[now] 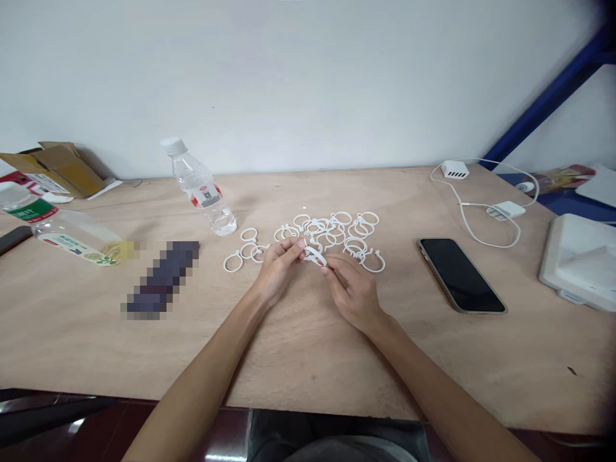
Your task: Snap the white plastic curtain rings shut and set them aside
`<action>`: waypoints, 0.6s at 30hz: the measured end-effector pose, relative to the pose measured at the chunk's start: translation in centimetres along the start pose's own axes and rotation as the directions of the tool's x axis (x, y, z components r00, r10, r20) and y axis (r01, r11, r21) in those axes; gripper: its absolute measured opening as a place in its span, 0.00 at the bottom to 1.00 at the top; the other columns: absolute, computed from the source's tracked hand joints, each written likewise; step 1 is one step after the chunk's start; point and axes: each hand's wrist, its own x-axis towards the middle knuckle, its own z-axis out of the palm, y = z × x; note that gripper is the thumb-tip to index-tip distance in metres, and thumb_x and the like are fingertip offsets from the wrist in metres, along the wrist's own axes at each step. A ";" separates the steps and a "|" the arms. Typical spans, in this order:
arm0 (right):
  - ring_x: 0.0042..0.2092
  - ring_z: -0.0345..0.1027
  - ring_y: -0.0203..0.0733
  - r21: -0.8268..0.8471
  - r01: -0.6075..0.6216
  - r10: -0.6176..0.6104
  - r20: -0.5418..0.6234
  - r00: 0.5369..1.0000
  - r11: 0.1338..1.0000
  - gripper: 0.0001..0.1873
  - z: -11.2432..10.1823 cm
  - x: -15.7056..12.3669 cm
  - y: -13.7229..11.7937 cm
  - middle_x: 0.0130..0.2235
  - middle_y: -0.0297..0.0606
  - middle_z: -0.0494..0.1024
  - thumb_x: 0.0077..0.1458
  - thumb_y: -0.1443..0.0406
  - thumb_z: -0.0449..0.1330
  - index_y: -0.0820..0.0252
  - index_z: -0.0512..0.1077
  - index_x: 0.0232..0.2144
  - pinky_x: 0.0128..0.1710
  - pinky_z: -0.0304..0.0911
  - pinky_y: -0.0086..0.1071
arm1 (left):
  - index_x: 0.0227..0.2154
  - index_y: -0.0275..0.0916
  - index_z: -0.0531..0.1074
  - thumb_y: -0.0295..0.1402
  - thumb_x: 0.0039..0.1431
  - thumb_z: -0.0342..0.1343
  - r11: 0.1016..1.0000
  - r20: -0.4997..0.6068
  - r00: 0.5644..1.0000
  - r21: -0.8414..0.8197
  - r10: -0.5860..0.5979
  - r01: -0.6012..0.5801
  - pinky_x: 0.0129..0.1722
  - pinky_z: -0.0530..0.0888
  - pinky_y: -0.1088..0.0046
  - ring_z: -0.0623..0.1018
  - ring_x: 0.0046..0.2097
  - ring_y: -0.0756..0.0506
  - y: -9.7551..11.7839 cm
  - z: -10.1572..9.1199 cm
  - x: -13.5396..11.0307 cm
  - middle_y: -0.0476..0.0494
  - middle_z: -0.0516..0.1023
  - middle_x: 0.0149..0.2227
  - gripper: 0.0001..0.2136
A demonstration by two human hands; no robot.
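Between my two hands, a little above the table, is a white plastic curtain ring (316, 256). My left hand (280, 264) pinches its left end between thumb and fingers. On the other side, my right hand (353, 289) has its fingertips closed on the right end. Behind my hands lies a loose pile of similar white rings (341, 218), each with a small knob or eyelet. A few more rings (233, 262) lie to the left of my left hand. My fingers partly cover the held ring and the front of the pile.
A clear water bottle (205, 192) stands behind left, near a bottle with yellow liquid (72, 237) and a cardboard box (72, 168). A pixelated dark object (163, 279) lies left. Rightward are a phone (462, 276), a charger (455, 170) with cables, and a white case (580, 260).
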 end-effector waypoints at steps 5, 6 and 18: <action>0.40 0.71 0.44 -0.103 -0.043 0.029 -0.129 0.991 0.994 0.09 -0.2 0.1 0.4 0.37 0.40 0.79 0.61 0.65 0.53 0.54 0.74 0.37 0.42 0.66 0.40 | 0.26 0.37 0.71 0.41 0.52 0.61 0.997 -0.124 0.991 0.062 0.042 -0.034 0.33 0.65 0.75 0.68 0.31 0.51 -0.2 -0.4 0.2 0.51 0.68 0.27 0.12; 0.40 0.71 0.45 -0.155 -0.056 0.036 -0.131 0.991 0.986 0.10 -0.2 0.2 0.6 0.37 0.41 0.79 0.61 0.64 0.53 0.54 0.74 0.36 0.43 0.66 0.41 | 0.27 0.38 0.70 0.42 0.53 0.60 0.991 -0.126 0.990 0.124 0.060 -0.045 0.35 0.66 0.74 0.68 0.32 0.51 -0.2 -0.5 0.2 0.50 0.69 0.28 0.12; 0.45 0.69 0.49 -0.180 -0.155 0.153 -0.025 0.988 0.971 0.15 0.0 0.0 1.5 0.42 0.44 0.79 0.60 0.64 0.54 0.57 0.73 0.47 0.47 0.65 0.46 | 0.30 0.40 0.64 0.35 0.61 0.53 0.472 0.254 0.906 0.787 0.338 -0.397 0.41 0.68 0.69 0.72 0.38 0.47 0.5 -0.6 -2.3 0.46 0.73 0.34 0.06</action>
